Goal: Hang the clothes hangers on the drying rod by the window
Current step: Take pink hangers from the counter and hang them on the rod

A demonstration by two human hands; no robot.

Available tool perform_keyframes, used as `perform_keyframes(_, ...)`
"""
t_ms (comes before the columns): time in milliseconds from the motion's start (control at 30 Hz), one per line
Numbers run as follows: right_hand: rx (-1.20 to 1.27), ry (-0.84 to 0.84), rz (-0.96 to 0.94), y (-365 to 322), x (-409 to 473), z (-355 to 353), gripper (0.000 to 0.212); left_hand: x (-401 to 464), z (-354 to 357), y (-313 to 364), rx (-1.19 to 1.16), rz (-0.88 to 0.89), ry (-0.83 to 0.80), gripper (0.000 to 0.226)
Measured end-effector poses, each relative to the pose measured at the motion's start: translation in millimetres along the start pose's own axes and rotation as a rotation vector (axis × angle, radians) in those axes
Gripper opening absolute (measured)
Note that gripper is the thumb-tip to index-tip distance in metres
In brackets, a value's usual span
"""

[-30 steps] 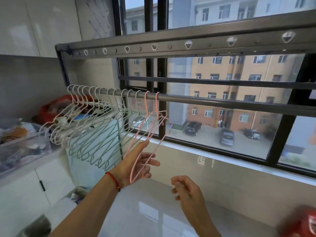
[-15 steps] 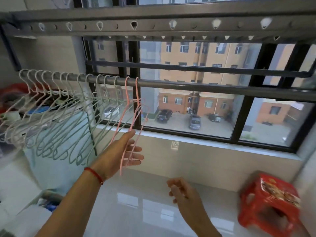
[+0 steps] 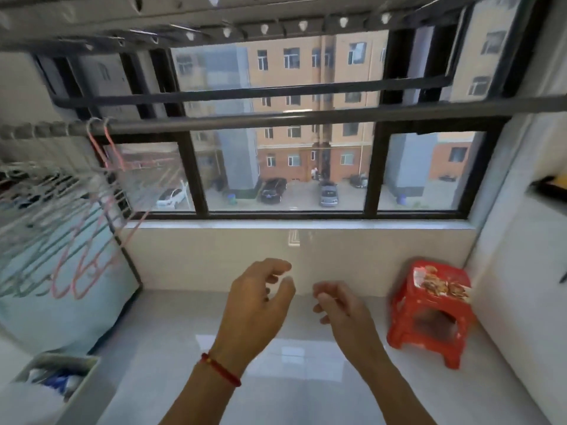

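A grey drying rod (image 3: 276, 119) runs across the window. At its left end hang several pale green and white hangers (image 3: 36, 210), blurred, with two pink hangers (image 3: 92, 265) as the rightmost ones. My left hand (image 3: 257, 305), a red string on its wrist, hovers low in the middle with loosely curled fingers and holds nothing. My right hand (image 3: 340, 311) is beside it, fingers also apart and empty. Both hands are well below the rod and away from the hangers.
A red plastic stool (image 3: 429, 311) stands on the glossy white floor at the right, near a white wall. A pale blue bag (image 3: 61, 302) leans under the hangers at the left. A white bin (image 3: 55, 378) with items sits at the lower left. A perforated rack bar (image 3: 214, 29) hangs overhead.
My left hand let go of the pink hangers and dropped to the middle beside my right hand. The view swung right, so the hangers moved to the left edge and the stool came fully into view.
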State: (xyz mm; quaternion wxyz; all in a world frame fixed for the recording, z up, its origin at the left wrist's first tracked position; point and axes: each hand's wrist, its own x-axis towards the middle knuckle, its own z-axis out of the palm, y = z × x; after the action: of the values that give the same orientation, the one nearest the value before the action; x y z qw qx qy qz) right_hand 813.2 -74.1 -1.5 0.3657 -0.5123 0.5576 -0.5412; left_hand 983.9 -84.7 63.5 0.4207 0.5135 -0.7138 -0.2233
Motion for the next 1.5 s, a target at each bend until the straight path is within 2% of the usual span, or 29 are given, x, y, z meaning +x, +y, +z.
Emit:
perform_keyframes(100,0.022,0.091,0.016,5,-7,-103,0.017,2,87,40,-0.118,-0.035,-0.114,0.014)
perform_keyframes(200,0.016,0.246,0.047,8,-13,-215,0.015,1,169,89,-0.298,-0.141,-0.246,0.018)
perform_keyframes(300,-0.03,0.435,0.088,11,-22,-311,0.033,2,244,135,-0.367,-0.174,-0.353,0.016)
perform_keyframes(367,0.008,0.548,0.124,22,-29,-361,0.022,5,291,163,-0.365,-0.139,-0.395,0.016)
perform_keyframes(433,0.028,0.643,0.157,37,-37,-402,0.012,10,335,192,-0.399,-0.098,-0.447,0.016)
perform_keyframes(700,-0.04,0.892,0.344,83,-33,-551,0.016,37,506,286,-0.537,-0.049,-0.729,0.013)
perform_keyframes(867,0.004,1.067,0.457,99,-11,-638,0.016,75,597,345,-0.474,0.072,-0.943,0.016)
perform_keyframes(967,0.01,1.192,0.487,122,5,-683,0.016,99,649,377,-0.425,0.12,-0.997,0.018)
perform_keyframes(1067,0.003,1.216,0.532,150,20,-723,0.025,110,693,396,-0.415,0.133,-1.029,0.02)
perform_keyframes(1167,-0.06,1.2,0.599,180,40,-773,0.036,118,738,411,-0.435,0.057,-1.06,0.021)
perform_keyframes(1333,-0.143,1.148,0.701,225,77,-862,0.055,127,803,437,-0.591,-0.364,-1.217,0.028)
perform_keyframes(1433,-0.229,1.129,0.756,249,104,-914,0.088,131,831,448,-0.633,-0.42,-1.175,0.041)
perform_keyframes(1500,-0.325,1.098,0.825,266,124,-946,0.098,132,844,454,-0.654,-0.455,-1.137,0.045)
